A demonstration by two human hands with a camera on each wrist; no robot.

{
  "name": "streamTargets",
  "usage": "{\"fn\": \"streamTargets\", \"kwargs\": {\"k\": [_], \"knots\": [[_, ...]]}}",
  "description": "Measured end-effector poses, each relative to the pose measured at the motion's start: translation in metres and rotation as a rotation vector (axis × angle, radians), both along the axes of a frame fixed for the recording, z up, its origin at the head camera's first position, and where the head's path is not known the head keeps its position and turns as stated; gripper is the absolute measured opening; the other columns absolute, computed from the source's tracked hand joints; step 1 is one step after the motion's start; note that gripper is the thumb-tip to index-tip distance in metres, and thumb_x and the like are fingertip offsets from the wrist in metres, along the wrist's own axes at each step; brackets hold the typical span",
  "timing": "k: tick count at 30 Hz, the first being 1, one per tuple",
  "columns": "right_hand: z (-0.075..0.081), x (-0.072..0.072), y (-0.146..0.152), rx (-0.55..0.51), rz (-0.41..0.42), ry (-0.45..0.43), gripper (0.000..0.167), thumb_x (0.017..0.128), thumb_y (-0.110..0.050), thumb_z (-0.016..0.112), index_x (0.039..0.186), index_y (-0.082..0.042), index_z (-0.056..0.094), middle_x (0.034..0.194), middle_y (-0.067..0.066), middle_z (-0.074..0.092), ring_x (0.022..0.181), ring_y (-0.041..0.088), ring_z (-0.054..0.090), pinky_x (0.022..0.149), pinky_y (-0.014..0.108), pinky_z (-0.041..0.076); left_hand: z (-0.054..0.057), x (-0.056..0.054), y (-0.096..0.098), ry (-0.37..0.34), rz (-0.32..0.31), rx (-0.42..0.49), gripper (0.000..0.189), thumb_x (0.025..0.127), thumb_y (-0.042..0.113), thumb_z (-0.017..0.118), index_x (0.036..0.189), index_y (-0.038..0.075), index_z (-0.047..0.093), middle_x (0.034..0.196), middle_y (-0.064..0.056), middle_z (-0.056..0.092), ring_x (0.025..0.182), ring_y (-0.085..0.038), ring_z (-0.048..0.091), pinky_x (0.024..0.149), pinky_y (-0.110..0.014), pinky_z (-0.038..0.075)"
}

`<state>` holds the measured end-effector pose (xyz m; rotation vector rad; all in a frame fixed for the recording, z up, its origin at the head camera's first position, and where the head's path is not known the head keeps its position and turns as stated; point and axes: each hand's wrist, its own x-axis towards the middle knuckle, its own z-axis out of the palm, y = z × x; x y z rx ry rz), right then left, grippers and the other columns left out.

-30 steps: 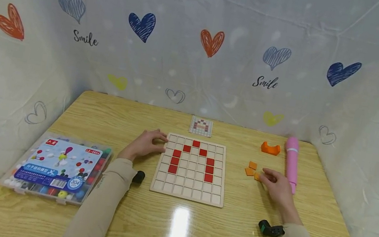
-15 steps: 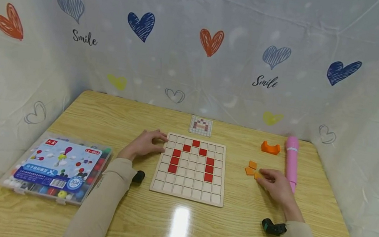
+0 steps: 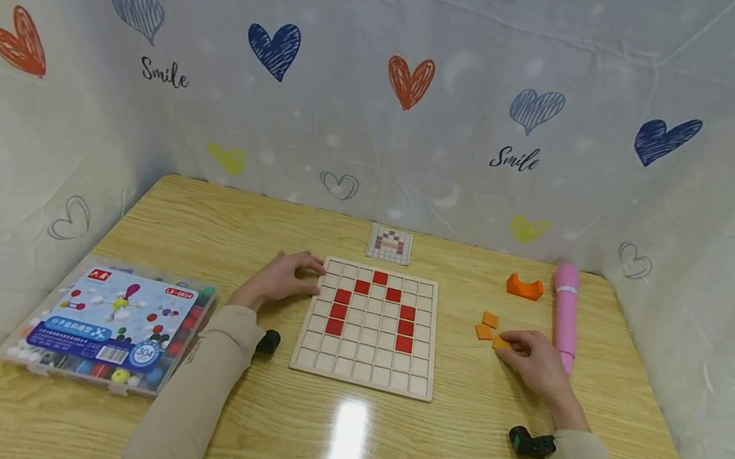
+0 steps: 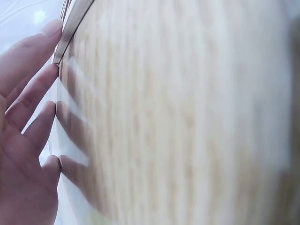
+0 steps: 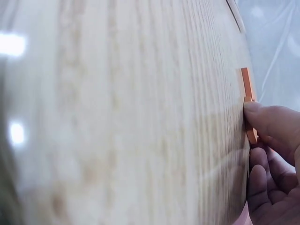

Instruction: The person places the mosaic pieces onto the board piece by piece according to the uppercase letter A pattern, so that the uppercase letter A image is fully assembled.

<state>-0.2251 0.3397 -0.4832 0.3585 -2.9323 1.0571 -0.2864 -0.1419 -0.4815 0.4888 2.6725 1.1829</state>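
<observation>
A square wooden grid board (image 3: 362, 360) lies mid-table with several red square tiles (image 3: 404, 343) set in an arch-like pattern. My left hand (image 3: 282, 280) rests at the board's left edge, fingers loosely extended; in the left wrist view its fingertips are on the tabletop, the foremost right at the board's side. To the right of the board, my right hand (image 3: 536, 363) pinches an orange tile (image 3: 500, 342) between thumb and fingers, low at the table surface. Two more orange tiles (image 3: 484, 332) lie just left of it. The right wrist view shows the thumb against the orange tile (image 5: 251, 134).
A small printed pattern card (image 3: 390, 245) lies behind the board. An orange cradle-shaped piece (image 3: 524, 288) and a pink wand-like stick (image 3: 567, 314) are at the back right. On the left stands a clear plastic case (image 3: 107, 323) of coloured balls. A patterned curtain (image 3: 397, 144) encloses the table.
My right hand has shifted very slightly, and the orange tile at its fingertips has turned a little. The left hand and board stay in place.
</observation>
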Motion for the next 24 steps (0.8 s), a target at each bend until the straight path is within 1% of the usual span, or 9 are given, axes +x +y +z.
{"fn": "streamTargets", "kwargs": {"k": [4, 10, 14, 17, 21, 24], "knots": [[0.000, -0.002, 0.000, 0.011, -0.016, -0.002, 0.031, 0.093, -0.017, 0.069, 0.114, 0.006, 0.067, 0.110, 0.021, 0.059, 0.093, 0.028, 0.059, 0.077, 0.029, 0.051, 0.001, -0.001, 0.000, 0.006, 0.004, 0.000, 0.038, 0.090, 0.020, 0.073, 0.125, 0.008, 0.065, 0.144, -0.010, 0.051, 0.147, -0.029, 0.020, 0.120, -0.051, -0.006], [0.002, -0.002, -0.002, 0.029, 0.001, 0.017, 0.033, 0.092, -0.017, 0.071, 0.116, 0.005, 0.067, 0.112, 0.022, 0.060, 0.096, 0.030, 0.058, 0.080, 0.037, 0.052, 0.000, -0.003, 0.001, 0.010, 0.009, -0.018, 0.038, 0.090, 0.020, 0.073, 0.125, 0.008, 0.065, 0.144, -0.011, 0.051, 0.147, -0.030, 0.020, 0.120, -0.051, -0.006], [0.002, -0.002, -0.004, 0.065, 0.005, 0.041, 0.029, 0.091, -0.013, 0.071, 0.113, 0.005, 0.068, 0.109, 0.020, 0.063, 0.093, 0.029, 0.060, 0.080, 0.040, 0.052, -0.001, -0.003, 0.001, 0.006, 0.007, -0.020, 0.038, 0.090, 0.020, 0.072, 0.125, 0.007, 0.065, 0.144, -0.011, 0.051, 0.147, -0.030, 0.020, 0.120, -0.051, -0.006], [0.003, -0.002, -0.007, 0.088, -0.013, 0.048, 0.029, 0.092, -0.013, 0.069, 0.115, 0.005, 0.067, 0.107, 0.020, 0.066, 0.092, 0.029, 0.061, 0.081, 0.044, 0.052, 0.000, -0.003, 0.002, 0.001, 0.003, -0.014, 0.038, 0.090, 0.020, 0.072, 0.125, 0.007, 0.065, 0.144, -0.011, 0.051, 0.147, -0.030, 0.020, 0.120, -0.051, -0.007], [0.008, -0.003, -0.014, 0.074, -0.032, 0.043, 0.032, 0.095, -0.015, 0.065, 0.120, 0.005, 0.064, 0.113, 0.023, 0.064, 0.096, 0.033, 0.062, 0.084, 0.048, 0.052, 0.001, -0.002, 0.002, -0.010, 0.004, -0.012, 0.038, 0.090, 0.019, 0.073, 0.125, 0.007, 0.065, 0.144, -0.011, 0.050, 0.148, -0.029, 0.019, 0.119, -0.051, -0.007], [0.016, -0.004, -0.025, 0.053, -0.023, 0.041, 0.033, 0.095, -0.016, 0.065, 0.121, 0.005, 0.063, 0.117, 0.023, 0.063, 0.099, 0.035, 0.063, 0.085, 0.048, 0.053, 0.001, -0.001, 0.002, -0.014, 0.008, -0.018, 0.038, 0.090, 0.020, 0.073, 0.125, 0.007, 0.065, 0.145, -0.011, 0.050, 0.148, -0.029, 0.019, 0.120, -0.051, -0.007]]}}
